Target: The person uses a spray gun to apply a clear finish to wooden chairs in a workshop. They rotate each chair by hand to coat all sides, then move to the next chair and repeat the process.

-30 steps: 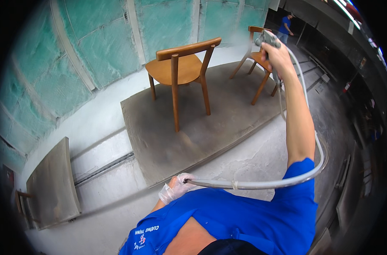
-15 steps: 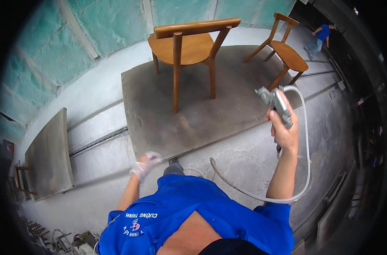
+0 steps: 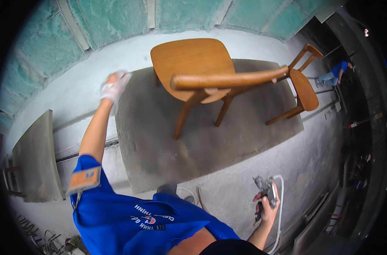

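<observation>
Since half a second ago the gloved left hand [image 3: 113,85] has swung up from near the body and now reaches, fingers loose and empty, toward the near chair [image 3: 202,80] on the grey platform [image 3: 159,140]. Lower right, the right hand [image 3: 268,206] grips the spray gun [image 3: 263,191], lowered and pointing away; both chairs look evenly coated, so spraying seems paused, with a second chair [image 3: 302,87] waiting beyond.

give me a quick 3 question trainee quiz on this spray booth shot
1. True or false: the right hand holds the spray gun low, away from the chairs.
2. What does the gloved left hand hover over? A) the near chair's seat B) the corner of the grey platform C) the hose
3. Fill in: the near chair and the far chair both stand on the grey ____.

Key: 1 true; 2 B; 3 platform
</observation>
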Demonstrator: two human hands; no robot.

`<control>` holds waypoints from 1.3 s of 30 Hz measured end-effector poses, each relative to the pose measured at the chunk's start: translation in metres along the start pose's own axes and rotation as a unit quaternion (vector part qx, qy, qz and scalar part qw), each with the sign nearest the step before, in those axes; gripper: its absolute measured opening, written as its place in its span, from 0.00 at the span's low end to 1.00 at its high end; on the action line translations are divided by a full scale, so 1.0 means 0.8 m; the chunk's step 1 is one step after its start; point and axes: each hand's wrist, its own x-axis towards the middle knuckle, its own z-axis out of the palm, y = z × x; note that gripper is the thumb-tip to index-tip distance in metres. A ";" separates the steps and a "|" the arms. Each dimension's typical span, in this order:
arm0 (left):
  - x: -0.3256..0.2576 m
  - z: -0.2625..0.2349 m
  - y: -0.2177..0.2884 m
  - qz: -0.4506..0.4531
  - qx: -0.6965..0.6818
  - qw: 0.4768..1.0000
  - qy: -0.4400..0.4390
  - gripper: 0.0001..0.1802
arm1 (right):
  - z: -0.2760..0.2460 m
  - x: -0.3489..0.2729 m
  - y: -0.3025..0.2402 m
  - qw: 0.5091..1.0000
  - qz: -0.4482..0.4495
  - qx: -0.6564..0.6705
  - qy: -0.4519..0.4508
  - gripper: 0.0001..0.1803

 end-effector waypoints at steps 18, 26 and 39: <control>0.389 0.211 0.118 -0.028 0.050 0.975 -0.213 0.28 | 0.086 -0.012 -0.091 0.976 0.131 -0.097 0.143 0.15; 0.188 0.087 0.050 -0.178 -0.035 0.953 -0.242 0.32 | 0.012 0.083 -0.054 0.999 0.030 -0.044 0.008 0.50; -0.430 -0.034 -0.070 -0.577 0.097 0.802 -0.117 0.38 | -0.144 0.266 0.025 0.983 -0.038 -0.052 -0.174 0.47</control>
